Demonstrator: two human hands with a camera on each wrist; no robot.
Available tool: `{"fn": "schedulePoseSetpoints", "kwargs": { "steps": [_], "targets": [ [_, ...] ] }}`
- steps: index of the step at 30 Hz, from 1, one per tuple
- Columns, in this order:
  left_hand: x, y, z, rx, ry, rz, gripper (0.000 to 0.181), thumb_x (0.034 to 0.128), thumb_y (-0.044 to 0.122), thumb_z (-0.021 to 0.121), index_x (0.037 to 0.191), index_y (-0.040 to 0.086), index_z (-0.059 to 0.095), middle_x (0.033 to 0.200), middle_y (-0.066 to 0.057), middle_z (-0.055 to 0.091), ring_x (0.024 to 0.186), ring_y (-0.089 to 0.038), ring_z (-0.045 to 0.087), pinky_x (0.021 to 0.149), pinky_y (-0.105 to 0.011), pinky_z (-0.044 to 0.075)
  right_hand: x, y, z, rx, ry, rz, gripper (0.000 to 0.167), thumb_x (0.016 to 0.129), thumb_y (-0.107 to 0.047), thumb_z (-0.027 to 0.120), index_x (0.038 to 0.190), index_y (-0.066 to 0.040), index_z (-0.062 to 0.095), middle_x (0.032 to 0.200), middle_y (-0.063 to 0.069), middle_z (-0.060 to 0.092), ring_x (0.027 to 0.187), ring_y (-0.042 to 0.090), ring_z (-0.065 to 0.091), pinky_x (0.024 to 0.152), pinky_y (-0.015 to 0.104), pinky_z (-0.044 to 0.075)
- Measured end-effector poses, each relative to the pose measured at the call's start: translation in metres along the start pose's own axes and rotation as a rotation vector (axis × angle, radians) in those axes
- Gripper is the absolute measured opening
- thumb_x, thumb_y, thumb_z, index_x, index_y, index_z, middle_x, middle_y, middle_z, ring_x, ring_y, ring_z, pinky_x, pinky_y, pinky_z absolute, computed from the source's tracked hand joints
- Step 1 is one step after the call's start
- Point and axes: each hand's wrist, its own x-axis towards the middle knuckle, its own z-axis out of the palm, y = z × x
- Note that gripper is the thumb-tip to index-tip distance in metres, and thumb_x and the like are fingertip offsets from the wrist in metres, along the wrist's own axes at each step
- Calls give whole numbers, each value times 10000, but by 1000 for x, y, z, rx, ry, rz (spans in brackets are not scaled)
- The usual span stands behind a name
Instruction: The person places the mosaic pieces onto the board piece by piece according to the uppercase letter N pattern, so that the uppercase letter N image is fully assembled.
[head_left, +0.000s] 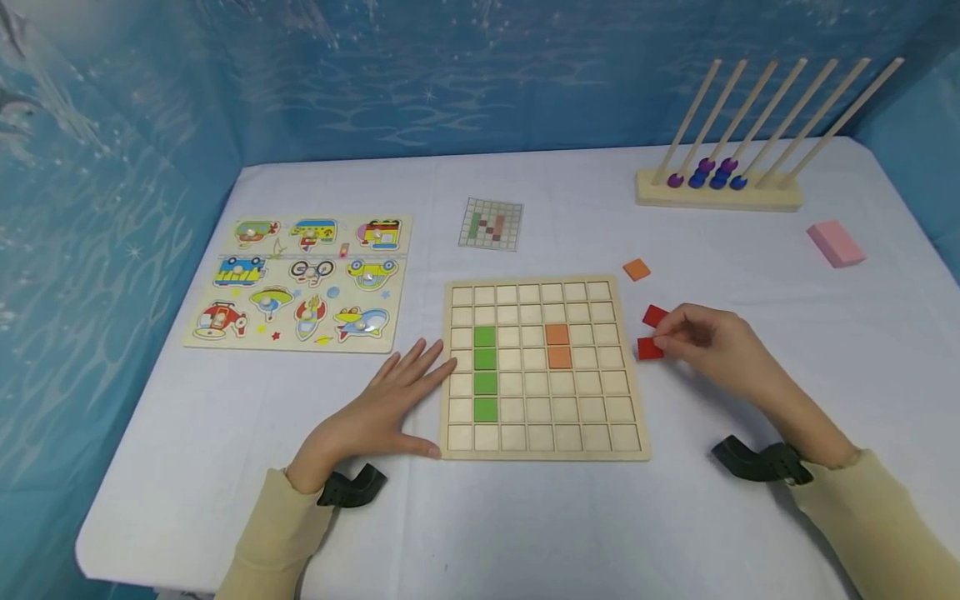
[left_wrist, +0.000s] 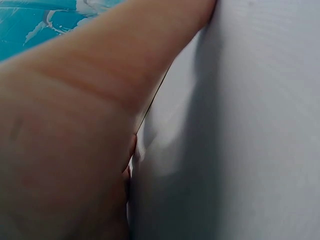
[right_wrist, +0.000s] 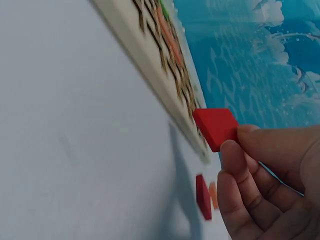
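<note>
Between thumb and fingertips, my right hand [head_left: 712, 346] pinches a red square tile [right_wrist: 216, 129], raised off the table in the right wrist view. A second red tile [head_left: 655, 316] lies on the table just beyond those fingers, and an orange tile [head_left: 637, 269] lies farther back. My left hand [head_left: 390, 408] is spread flat, its fingertips and thumb at the left edge of the wooden grid board [head_left: 532, 454]. On the board sit a column of several green tiles [head_left: 486, 383] and two orange tiles [head_left: 558, 346]. The left wrist view shows mostly forearm and tablecloth.
A small printed pattern card [head_left: 491, 224] lies behind the board. To the left is a vehicle peg puzzle [head_left: 300, 283]. A bead rack with tall rods [head_left: 720, 196] stands at the back right, near a pink block [head_left: 836, 243].
</note>
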Motion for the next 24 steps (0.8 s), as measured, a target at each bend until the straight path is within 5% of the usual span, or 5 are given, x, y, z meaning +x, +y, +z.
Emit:
{"fn": "schedulePoseSetpoints", "kwargs": {
  "steps": [11,24],
  "targets": [
    [0,2,-2,-4,-12,-8,1078,694,564,741,1511,151,170,1560,-54,2,1399,-222,-72,1090,-465,-29,31,-40,41,294,-101,-7,80,850,36,649,927,22,629,820,105,655,720,225,663,635,224,520],
    [0,3,-2,-4,-12,-14,1086,686,571,744,1512,164,168,1560,-42,2,1399,-216,-78,1092,-451,-32,54,-60,83,368,-189,-4,33,864,-8,648,892,-26,643,778,80,653,692,193,666,610,238,505]
  ]
}}
